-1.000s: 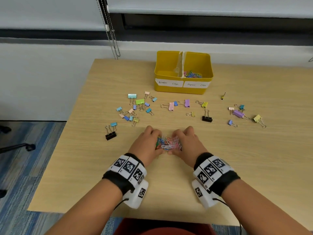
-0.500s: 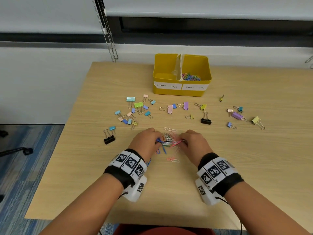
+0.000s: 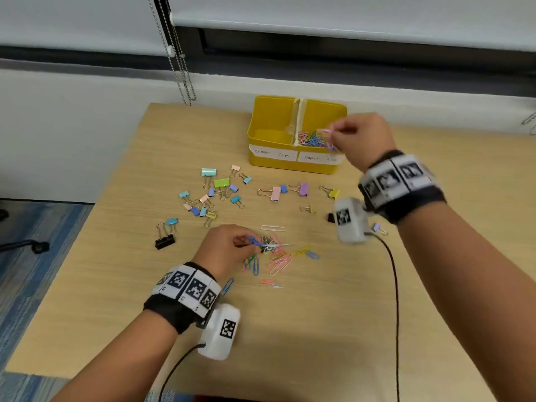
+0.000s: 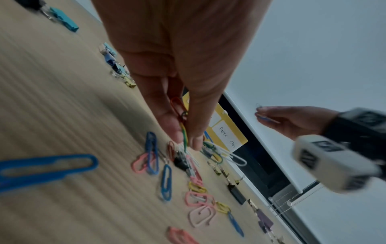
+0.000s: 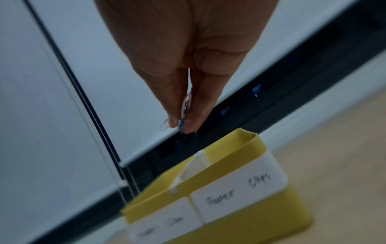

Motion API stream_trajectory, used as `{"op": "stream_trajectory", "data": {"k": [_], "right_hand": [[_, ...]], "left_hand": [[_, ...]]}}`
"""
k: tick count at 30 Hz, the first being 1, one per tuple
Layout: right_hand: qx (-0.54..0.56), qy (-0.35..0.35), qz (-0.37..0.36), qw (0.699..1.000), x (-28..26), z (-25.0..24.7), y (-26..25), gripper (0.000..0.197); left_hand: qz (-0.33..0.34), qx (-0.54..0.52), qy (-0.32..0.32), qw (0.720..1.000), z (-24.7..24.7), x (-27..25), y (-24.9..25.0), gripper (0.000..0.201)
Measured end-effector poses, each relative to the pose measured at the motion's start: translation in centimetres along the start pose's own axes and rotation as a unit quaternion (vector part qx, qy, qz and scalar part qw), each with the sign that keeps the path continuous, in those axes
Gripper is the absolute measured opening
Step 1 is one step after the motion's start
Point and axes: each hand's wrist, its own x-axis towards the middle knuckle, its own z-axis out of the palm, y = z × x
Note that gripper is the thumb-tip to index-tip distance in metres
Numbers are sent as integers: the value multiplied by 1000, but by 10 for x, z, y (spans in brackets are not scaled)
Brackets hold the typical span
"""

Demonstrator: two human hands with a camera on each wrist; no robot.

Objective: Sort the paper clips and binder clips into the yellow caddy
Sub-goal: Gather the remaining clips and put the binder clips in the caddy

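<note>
Over the right-hand compartment of the yellow caddy (image 3: 293,165), my right hand (image 3: 359,137) pinches a few paper clips (image 3: 326,134); I should let go low so none bounce out. Down on the table (image 3: 319,329), my left hand (image 3: 229,245) pinches more from the pile (image 3: 275,253).

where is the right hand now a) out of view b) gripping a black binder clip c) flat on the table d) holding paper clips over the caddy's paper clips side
d: the right hand pinches paper clips above the caddy, at its half labelled for paper clips.
</note>
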Motion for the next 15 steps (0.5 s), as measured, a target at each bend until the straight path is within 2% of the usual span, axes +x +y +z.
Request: {"op": "stream_trajectory", "data": {"k": [3,6,8,11,15], "right_hand": [[-118,0,16,993,53,19,4,12],[-220,-110,41,969,77,36,17,19],[-219,-129,35,966,76,36,24,25],[-129,-36,-10,991,54,25,34,27],[-8,62,-70,996,4,12,52,21]], "left_hand": [[-1,-43,9,999,1,2,8,18],[4,-65,35,997,-1,4,24,19],[23,-70,55,996,-5,11,42,18],[71,-89,77,990,-14,31,82,17],[117,-73,108,985,-21,83,138,17]]}}
